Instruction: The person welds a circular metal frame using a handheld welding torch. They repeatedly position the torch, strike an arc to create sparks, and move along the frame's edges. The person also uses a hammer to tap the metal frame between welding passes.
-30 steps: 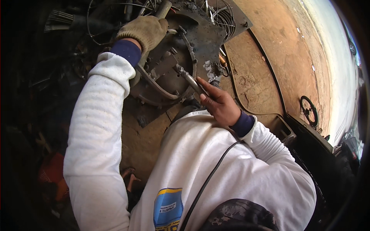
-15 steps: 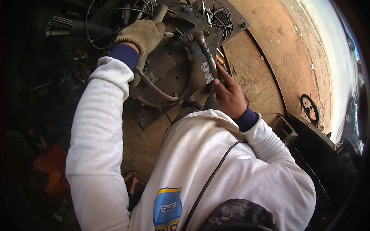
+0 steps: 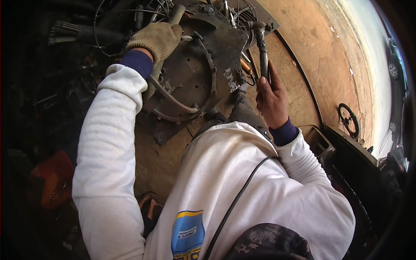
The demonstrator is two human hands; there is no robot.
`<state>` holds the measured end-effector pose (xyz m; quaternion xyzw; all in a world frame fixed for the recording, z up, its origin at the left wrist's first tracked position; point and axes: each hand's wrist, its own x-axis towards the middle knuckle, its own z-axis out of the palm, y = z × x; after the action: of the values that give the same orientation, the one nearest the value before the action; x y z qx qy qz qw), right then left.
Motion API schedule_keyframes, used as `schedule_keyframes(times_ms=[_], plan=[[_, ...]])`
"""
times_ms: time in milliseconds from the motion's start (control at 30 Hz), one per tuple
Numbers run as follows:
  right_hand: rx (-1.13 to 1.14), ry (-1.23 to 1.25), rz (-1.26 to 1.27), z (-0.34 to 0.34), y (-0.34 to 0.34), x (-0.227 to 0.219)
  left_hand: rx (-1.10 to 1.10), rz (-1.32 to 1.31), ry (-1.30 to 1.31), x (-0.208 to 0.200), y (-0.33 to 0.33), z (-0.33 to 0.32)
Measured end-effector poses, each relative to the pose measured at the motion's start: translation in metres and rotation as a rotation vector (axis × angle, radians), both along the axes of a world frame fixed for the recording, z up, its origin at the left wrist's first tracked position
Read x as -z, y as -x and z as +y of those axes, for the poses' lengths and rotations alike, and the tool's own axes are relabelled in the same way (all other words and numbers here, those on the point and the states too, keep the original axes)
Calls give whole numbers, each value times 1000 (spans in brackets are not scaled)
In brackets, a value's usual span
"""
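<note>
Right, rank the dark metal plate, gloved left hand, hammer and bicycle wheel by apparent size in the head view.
1. Dark metal plate
2. Gloved left hand
Below these, unranked: hammer and bicycle wheel. The hammer looks longer, but their areas look similar, and the wheel is farther away.

— Which colours has the clothing?
— The shirt (image 3: 225,173) is white, with a blue and yellow print (image 3: 190,229). The cuffs (image 3: 138,63) are navy, and the glove (image 3: 155,41) is light brown.
— And the hammer (image 3: 263,56)?
— It is grey, with darker patches. The pipe (image 3: 176,15) is greyish brown.
</note>
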<state>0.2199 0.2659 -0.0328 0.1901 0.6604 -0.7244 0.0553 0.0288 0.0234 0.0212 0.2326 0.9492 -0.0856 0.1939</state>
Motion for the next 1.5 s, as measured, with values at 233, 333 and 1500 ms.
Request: schedule_keyframes(times_ms=[233, 333, 1500], plan=[[-342, -277, 51, -19, -2, 6, 162, 102, 89, 7, 1, -5], [-199, 81, -197, -14, -1, -18, 98, 47, 78, 2, 3, -5], [-388, -145, -147, -15, 2, -9, -34, -5, -3, 2, 3, -3]])
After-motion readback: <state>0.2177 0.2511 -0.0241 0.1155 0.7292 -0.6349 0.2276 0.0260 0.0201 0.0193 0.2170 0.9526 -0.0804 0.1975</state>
